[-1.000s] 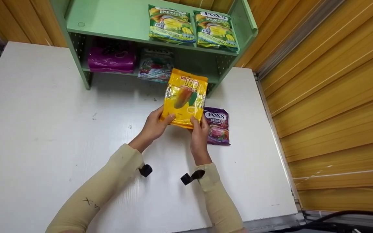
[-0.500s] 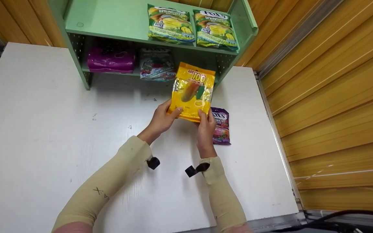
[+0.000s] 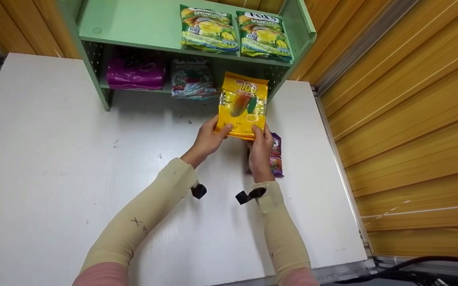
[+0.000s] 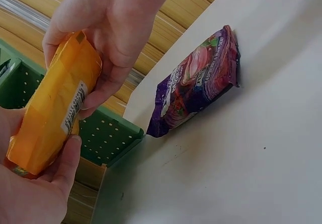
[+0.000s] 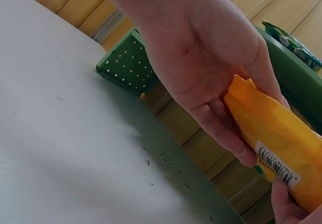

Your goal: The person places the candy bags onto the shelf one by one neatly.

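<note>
A yellow candy bag [image 3: 243, 107] with "LOT 100" and a mango on its front is held between both hands before the green shelf. At its lower left corner my left hand [image 3: 208, 138] grips it, thumb on the front. My right hand [image 3: 261, 153] grips the lower right corner the same way. In the left wrist view the bag [image 4: 58, 108] shows its barcode side; the right hand [image 4: 110, 27] is above and the left hand [image 4: 40, 196] below. A purple Fox's candy bag [image 3: 277, 159] lies on the table, partly hidden by the right hand.
The green shelf [image 3: 133, 29] stands at the back of the white table [image 3: 54, 159]. Two green Fox's bags [image 3: 209, 29] lie on its top. Below are a magenta bag [image 3: 135, 75] and a pale blue-grey Fox's bag [image 3: 193, 81]. A wooden wall [image 3: 404, 139] rises at right.
Both hands have moved forward and to the right with the yellow candy bag, toward the shelf's lower right opening. The right hand now covers more of the purple bag.
</note>
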`<state>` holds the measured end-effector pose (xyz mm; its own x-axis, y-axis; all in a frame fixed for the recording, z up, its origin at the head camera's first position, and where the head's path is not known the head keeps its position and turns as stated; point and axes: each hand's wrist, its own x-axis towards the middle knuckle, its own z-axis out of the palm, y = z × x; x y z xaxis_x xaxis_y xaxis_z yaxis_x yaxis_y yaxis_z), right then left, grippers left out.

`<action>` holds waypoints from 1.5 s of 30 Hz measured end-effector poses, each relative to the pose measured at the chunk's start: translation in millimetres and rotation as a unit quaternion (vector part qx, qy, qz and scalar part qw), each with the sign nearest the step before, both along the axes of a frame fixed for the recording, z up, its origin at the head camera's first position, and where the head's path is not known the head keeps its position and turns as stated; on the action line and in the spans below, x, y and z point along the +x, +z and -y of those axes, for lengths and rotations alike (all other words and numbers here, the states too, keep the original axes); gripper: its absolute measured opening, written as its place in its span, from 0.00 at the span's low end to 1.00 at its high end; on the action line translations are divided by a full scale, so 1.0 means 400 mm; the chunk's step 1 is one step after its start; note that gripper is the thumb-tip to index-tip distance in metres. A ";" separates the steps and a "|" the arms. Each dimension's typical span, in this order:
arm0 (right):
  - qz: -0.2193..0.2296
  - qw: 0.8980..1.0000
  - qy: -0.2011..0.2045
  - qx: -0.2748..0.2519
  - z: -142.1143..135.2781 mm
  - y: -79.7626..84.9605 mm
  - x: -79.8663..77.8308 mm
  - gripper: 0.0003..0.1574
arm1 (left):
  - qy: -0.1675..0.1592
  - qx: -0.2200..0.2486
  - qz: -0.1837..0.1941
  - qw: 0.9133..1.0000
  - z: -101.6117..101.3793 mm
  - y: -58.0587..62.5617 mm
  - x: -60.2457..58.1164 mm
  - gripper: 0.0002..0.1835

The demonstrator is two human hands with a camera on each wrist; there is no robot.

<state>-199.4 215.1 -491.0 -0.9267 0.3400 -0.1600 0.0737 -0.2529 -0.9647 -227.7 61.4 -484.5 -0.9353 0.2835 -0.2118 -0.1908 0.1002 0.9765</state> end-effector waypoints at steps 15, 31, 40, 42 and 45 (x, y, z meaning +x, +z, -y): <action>0.002 1.000 0.000 -0.006 -0.016 0.009 -0.067 0.25 | 0.013 0.001 0.010 1.000 -0.027 0.004 -0.030 0.36; -0.001 1.000 -0.015 -0.011 -0.052 0.029 -0.142 0.22 | 0.014 0.053 -0.017 0.998 -0.002 -0.001 -0.020 0.26; 0.030 1.000 0.000 0.005 -0.060 0.048 -0.171 0.22 | 0.005 0.079 -0.021 0.997 0.005 0.001 -0.014 0.22; 0.036 0.999 0.001 0.017 -0.059 0.052 -0.176 0.22 | 0.001 0.094 -0.019 0.995 0.005 0.005 -0.014 0.23; 0.039 0.999 0.000 0.026 -0.058 0.057 -0.185 0.22 | 0.004 0.121 -0.016 0.992 0.003 0.009 -0.015 0.23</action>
